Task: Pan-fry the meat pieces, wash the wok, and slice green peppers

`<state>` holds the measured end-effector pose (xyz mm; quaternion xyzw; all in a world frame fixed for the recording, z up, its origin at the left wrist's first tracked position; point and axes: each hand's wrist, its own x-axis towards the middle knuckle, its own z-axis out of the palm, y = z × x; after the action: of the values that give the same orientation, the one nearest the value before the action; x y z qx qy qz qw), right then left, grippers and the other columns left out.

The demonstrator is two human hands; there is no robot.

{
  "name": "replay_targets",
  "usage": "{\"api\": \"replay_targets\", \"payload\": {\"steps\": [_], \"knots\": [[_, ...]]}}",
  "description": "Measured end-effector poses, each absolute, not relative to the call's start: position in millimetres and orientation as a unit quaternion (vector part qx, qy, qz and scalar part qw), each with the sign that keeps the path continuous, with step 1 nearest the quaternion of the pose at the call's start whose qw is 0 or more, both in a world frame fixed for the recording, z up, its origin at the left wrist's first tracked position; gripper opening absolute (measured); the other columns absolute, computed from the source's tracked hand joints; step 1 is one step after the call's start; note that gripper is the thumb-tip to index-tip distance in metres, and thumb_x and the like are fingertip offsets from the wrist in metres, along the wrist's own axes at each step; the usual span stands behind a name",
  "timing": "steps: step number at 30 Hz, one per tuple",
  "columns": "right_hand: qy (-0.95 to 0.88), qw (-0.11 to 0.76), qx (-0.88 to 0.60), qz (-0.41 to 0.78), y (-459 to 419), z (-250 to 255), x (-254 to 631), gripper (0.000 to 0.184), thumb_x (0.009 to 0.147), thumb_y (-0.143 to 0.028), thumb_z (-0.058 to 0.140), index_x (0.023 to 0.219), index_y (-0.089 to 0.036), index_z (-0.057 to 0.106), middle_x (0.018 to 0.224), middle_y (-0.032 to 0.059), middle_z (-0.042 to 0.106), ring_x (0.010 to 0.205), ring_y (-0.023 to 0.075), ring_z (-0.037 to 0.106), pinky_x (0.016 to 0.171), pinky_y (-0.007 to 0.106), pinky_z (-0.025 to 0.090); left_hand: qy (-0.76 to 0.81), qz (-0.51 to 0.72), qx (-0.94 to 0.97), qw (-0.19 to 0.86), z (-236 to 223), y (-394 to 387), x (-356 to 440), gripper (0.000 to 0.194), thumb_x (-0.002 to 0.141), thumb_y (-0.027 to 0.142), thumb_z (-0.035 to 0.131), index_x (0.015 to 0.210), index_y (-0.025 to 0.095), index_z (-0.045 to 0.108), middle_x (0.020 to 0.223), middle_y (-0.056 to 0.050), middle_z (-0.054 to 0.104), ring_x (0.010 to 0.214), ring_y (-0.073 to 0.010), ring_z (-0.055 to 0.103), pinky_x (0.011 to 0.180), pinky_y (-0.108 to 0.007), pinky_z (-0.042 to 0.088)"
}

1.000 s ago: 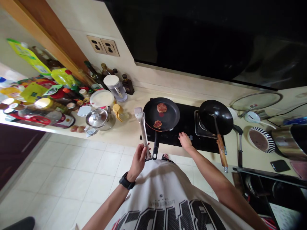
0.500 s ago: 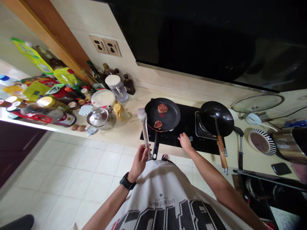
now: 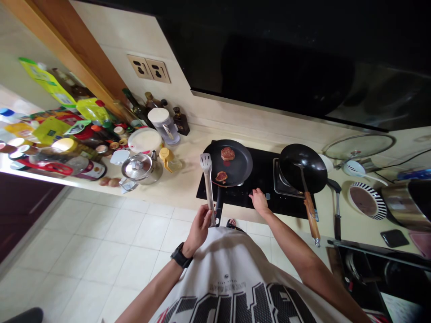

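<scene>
My left hand (image 3: 199, 229) is shut around the shaft of a steel slotted spatula (image 3: 207, 179), whose head hangs over the rim of a black non-stick frying pan (image 3: 239, 154). Two browned meat patties lie in the pan: one near its far side (image 3: 228, 154), the smaller near its front edge (image 3: 221, 177). The pan's black handle (image 3: 218, 211) runs toward me, just beside my left hand. My right hand (image 3: 259, 201) rests with its fingers apart on the front of the black induction hob (image 3: 235, 196), holding nothing.
A black wok (image 3: 303, 168) with a wooden handle sits right of the pan. Bottles, packets, a steel pot (image 3: 139, 169) and a white container crowd the counter (image 3: 188, 188) to the left. A glass lid (image 3: 358, 146), striped plate (image 3: 367, 200) and phone (image 3: 394, 238) lie to the right.
The spatula and my left hand have shifted slightly right, bringing the spatula head over the pan's rim. My right hand stays almost still, and the view has moved slightly.
</scene>
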<state>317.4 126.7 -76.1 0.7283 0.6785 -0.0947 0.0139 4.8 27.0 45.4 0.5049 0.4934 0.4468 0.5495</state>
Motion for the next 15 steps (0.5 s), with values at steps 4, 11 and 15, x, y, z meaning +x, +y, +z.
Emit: {"api": "replay_targets", "payload": {"steps": [4, 11, 15], "knots": [[0.678, 0.013, 0.729, -0.095, 126.4, -75.0, 316.8, 0.02, 0.101, -0.027, 0.055, 0.11, -0.013, 0.065, 0.117, 0.015, 0.062, 0.102, 0.0226, 0.063, 0.093, 0.031, 0.046, 0.49, 0.448, 0.51, 0.547, 44.3, 26.8, 6.2, 0.042, 0.098, 0.06, 0.05, 0.105, 0.019, 0.058, 0.088, -0.003, 0.061, 0.076, -0.0145, 0.056, 0.068, -0.029, 0.048], [0.673, 0.011, 0.734, -0.092, 125.6, -74.7, 315.2, 0.022, 0.101, -0.028, 0.055, 0.112, -0.012, 0.065, 0.118, 0.0156, 0.061, 0.102, 0.0228, 0.063, 0.091, 0.03, 0.046, 0.484, 0.442, 0.505, 0.562, 45.0, 26.2, 8.6, 0.041, 0.098, 0.059, 0.051, 0.105, 0.02, 0.057, 0.089, -0.002, 0.06, 0.075, -0.0143, 0.054, 0.069, -0.028, 0.046], [0.672, 0.002, 0.734, -0.096, 125.8, -76.4, 316.3, 0.021, 0.101, -0.027, 0.054, 0.11, -0.012, 0.066, 0.116, 0.0146, 0.062, 0.101, 0.0226, 0.064, 0.091, 0.03, 0.047, 0.481, 0.444, 0.498, 0.569, 47.7, 26.3, 11.0, 0.042, 0.096, 0.061, 0.053, 0.103, 0.02, 0.056, 0.088, -0.002, 0.06, 0.073, -0.0138, 0.053, 0.067, -0.028, 0.046]]}}
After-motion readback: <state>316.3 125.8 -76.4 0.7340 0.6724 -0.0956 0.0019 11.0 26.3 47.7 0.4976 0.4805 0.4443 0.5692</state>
